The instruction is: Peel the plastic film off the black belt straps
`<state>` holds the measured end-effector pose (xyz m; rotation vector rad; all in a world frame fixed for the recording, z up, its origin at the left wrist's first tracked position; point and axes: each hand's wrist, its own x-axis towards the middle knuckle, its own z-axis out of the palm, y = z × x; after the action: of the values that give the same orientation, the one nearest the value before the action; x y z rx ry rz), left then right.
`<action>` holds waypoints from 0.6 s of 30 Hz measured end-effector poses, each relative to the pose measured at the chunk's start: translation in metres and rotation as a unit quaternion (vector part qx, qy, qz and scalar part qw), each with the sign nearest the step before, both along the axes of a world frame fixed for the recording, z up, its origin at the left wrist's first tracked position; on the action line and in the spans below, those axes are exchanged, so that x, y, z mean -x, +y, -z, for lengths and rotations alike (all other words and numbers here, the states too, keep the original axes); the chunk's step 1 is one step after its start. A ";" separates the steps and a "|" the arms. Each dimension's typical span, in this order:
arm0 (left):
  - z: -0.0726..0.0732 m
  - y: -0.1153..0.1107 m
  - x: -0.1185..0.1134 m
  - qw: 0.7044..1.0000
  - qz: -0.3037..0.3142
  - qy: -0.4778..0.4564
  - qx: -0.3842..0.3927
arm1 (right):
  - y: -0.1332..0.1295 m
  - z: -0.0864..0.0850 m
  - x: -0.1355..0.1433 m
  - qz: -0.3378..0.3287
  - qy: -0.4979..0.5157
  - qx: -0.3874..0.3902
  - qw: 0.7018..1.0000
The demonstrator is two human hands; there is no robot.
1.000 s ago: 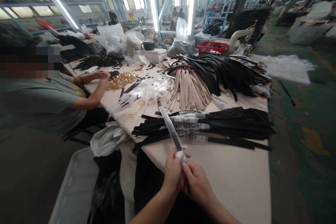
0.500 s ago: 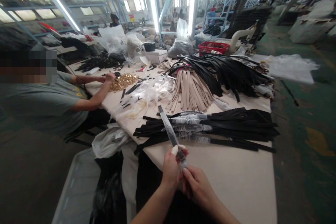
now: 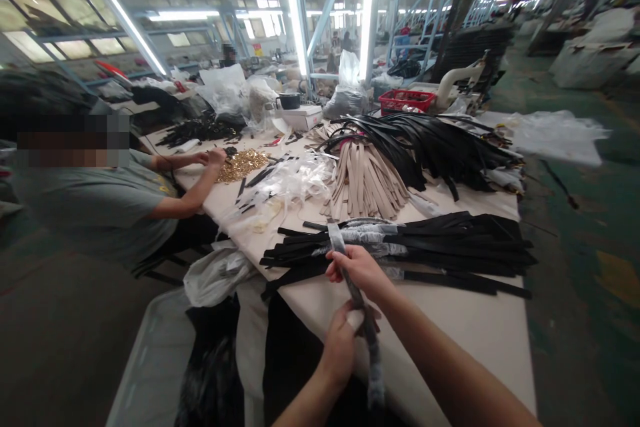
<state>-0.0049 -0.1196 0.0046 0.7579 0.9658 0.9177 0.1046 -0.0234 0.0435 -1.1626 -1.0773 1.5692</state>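
Black strap (image 3: 355,290) is pinched by left and right fingers (image 3: 335,271); red basket (image 3: 400,106) contents unclear.

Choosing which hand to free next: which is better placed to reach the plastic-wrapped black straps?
Probably the right hand: it is farther forward, beside the black straps, holding the strip near its far end. The left hand holds it lower, closer to the body.

Bright tube lights (image 3: 367,20), high windows (image 3: 30,47), green floor (image 3: 570,233).
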 end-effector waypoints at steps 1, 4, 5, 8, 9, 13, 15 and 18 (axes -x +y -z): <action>-0.001 0.010 0.004 1.000 -0.009 0.001 -0.007 | 0.005 -0.001 0.004 0.004 0.013 -0.008 1.000; -0.012 0.066 0.013 0.993 -0.104 -0.007 -0.057 | 0.012 0.000 0.009 -0.007 0.040 -0.027 0.999; -0.018 0.090 0.014 0.992 -0.099 -0.013 -0.075 | 0.013 0.002 0.010 -0.018 0.042 -0.031 0.998; -0.036 0.157 0.010 0.994 -0.056 -0.001 -0.098 | 0.018 0.009 0.009 -0.046 0.028 -0.036 0.998; -0.040 0.173 0.007 0.992 -0.055 0.004 -0.112 | 0.022 0.010 0.005 -0.047 0.016 -0.036 0.998; -0.048 0.199 -0.006 0.985 -0.010 0.029 -0.171 | 0.056 -0.001 -0.025 0.040 -0.036 -0.065 0.996; -0.049 0.196 -0.011 0.979 0.040 0.048 -0.193 | 0.080 -0.017 -0.040 0.089 -0.048 -0.094 0.991; -0.050 0.189 -0.014 0.967 0.117 0.078 -0.214 | 0.109 -0.044 -0.055 0.114 -0.061 -0.140 0.982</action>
<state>0.0093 0.0695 0.0543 1.2995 0.7984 0.8774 0.1592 0.0852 0.0876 -1.1527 -1.1592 1.1412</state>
